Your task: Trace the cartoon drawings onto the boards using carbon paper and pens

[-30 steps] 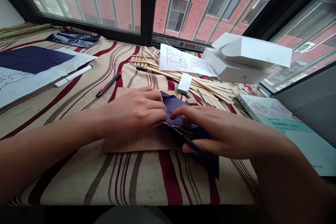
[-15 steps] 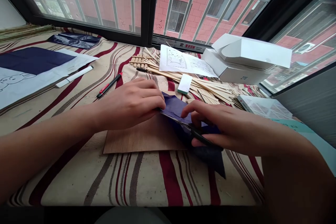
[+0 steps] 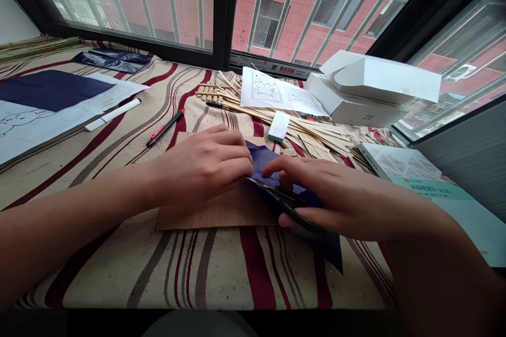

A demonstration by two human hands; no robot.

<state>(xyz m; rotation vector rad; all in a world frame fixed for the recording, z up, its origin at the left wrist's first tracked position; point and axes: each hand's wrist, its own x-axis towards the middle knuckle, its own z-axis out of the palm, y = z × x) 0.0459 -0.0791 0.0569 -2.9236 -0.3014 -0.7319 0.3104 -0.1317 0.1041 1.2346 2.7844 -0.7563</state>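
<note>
My right hand point(image 3: 316, 189) is closed around the black handles of a pair of scissors point(image 3: 290, 211), whose blades point left into a dark purple sheet point(image 3: 261, 159). The sheet looks like thin paper or film; I cannot tell which. My left hand point(image 3: 223, 160) pinches the sheet's left edge by the blade tips. A corner of the sheet hangs down below my right hand. Under both hands lies a thin wooden board point(image 3: 205, 213), partly covered by the sheet and my left hand.
A red and black pen point(image 3: 166, 127) lies left of the board. Behind are an eraser point(image 3: 279, 125), wooden strips point(image 3: 312, 139), a printed sheet point(image 3: 264, 89) and a white box point(image 3: 367, 108). A book point(image 3: 438, 189) is at right, a white marker point(image 3: 113, 115) and purple sheet point(image 3: 51, 89) at left.
My right hand and the scissors have shifted slightly left and down. My left hand has moved a little down and right, still pinching the sheet.
</note>
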